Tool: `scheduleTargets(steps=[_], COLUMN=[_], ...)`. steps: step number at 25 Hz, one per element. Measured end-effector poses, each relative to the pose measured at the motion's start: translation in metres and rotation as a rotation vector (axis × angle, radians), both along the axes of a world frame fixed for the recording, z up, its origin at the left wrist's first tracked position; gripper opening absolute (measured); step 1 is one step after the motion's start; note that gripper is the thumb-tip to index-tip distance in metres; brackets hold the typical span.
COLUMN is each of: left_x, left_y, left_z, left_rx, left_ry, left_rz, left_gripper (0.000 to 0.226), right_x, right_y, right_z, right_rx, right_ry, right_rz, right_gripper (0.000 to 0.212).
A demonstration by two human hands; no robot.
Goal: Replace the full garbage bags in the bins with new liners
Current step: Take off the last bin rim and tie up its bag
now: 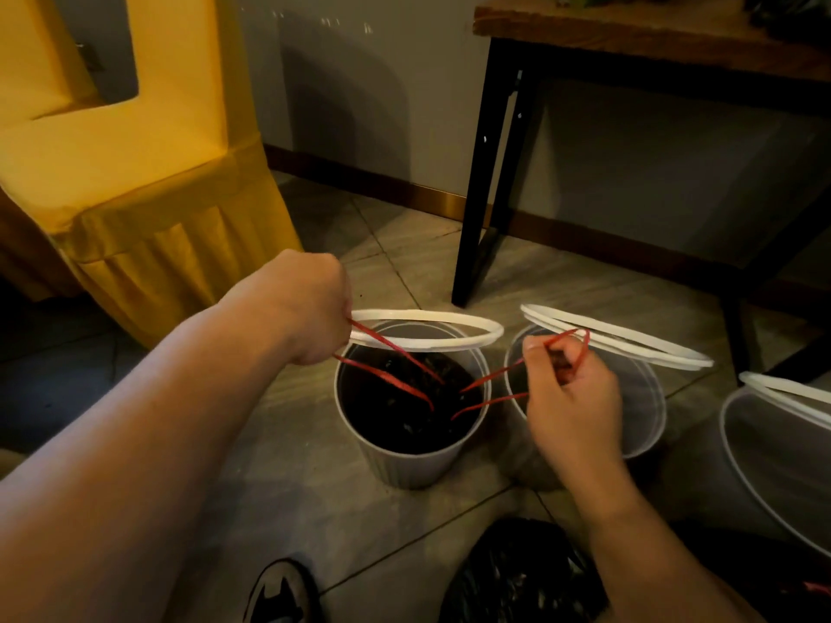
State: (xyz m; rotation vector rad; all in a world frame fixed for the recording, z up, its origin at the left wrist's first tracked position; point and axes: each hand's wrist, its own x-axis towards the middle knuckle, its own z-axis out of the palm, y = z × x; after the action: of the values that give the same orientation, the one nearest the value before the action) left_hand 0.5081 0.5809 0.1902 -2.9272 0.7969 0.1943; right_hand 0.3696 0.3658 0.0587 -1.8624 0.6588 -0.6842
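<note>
A white ribbed bin (411, 465) stands on the tiled floor with a black garbage bag (395, 406) inside it. Its white rim ring (449, 317) is tilted up above the opening. My left hand (310, 308) grips one red drawstring loop (386, 375) together with the ring's left end. My right hand (569, 397) pinches the other red drawstring loop (490, 400), pulled out to the right. Both strings run taut down into the bag's mouth.
A second bin (647, 406) with its ring (616, 337) lifted stands just right, and a third bin (773, 460) at the far right. A tied black bag (517, 577) and my shoe (283, 595) lie near me. Yellow-covered chair (135, 173) left, black table leg (490, 173) behind.
</note>
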Motion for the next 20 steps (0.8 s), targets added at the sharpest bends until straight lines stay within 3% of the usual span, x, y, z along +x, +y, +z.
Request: scheduleTargets(steps=[2,4,7,9,13,16,20], left_x=[0.006,0.01,0.004,-0.005,-0.023,-0.025,-0.027], left_y=[0.002,0.001,-0.013,-0.026,-0.048,-0.052,-0.055], left_z=[-0.002,-0.008,-0.019,-0.03,-0.045,-0.048,-0.051], left_rx=[-0.104,-0.573,-1.222,-1.373,-1.272,-0.932,-0.718], left_ry=[0.085,0.368,0.844,1.072,1.03,0.847,0.735], left_rz=[0.039,0.191,0.258,0.159,-0.061,-0.202,-0.291], left_gripper=[0.021,0.03,0.019,0.018,0.023,0.032,0.008], right_x=[-0.007,-0.014,-0.018,-0.018,-0.016,-0.012,0.003], right_y=[-0.012,-0.02,-0.026,-0.025,-0.018,-0.011,0.003], right_z=[0.011,0.019,0.026,0.035,0.054,0.072,0.083], right_rx=[-0.041,0.02,0.125,0.145,0.063,-0.098,-0.183], right_ry=[0.084,0.079,0.028,-0.026,-0.093,-0.087,-0.083], right_rz=[-0.011,0.009,0.093,0.131,0.245,0.321,0.464], right_gripper=[0.027,0.004,0.021,0.025,0.023,0.021,0.011])
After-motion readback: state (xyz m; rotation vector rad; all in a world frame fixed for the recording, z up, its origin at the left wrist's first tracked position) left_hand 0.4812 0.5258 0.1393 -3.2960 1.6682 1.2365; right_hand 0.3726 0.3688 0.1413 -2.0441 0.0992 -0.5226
